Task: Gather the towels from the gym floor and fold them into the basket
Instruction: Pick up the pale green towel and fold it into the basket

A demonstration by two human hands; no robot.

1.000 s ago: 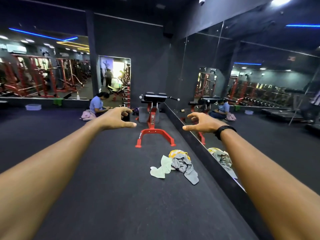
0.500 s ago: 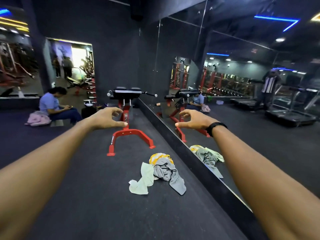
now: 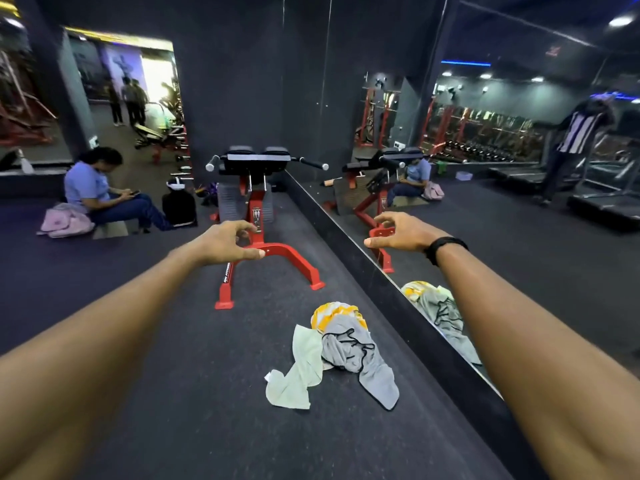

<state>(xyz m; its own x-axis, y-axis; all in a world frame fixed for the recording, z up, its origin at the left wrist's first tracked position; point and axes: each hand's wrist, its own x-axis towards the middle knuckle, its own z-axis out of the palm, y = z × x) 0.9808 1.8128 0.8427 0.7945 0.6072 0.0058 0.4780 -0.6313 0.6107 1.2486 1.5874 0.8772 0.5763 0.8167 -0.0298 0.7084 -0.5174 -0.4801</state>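
Three crumpled towels lie in a heap on the dark gym floor by the mirror wall: a pale green towel point(image 3: 300, 372), a grey towel point(image 3: 360, 355) with a black cord on it, and a yellow-and-white towel point(image 3: 334, 312) behind them. Both my arms are stretched forward above the floor. My left hand point(image 3: 225, 243) hovers with curled fingers, holding nothing, well beyond and left of the heap. My right hand point(image 3: 403, 233), with a black wristband, hovers empty with fingers apart, over the mirror's edge. No basket is in view.
A red-framed bench point(image 3: 258, 216) stands just beyond the towels. The mirror wall point(image 3: 485, 209) runs along the right, with a dark ledge at its foot. A person point(image 3: 100, 192) sits on the floor at left beside a pink bag point(image 3: 64, 221) and a black bag point(image 3: 178, 206).
The view has moved closer to the towels and bench, and turned a little right. Both hands stay stretched out and empty, in much the same pose.
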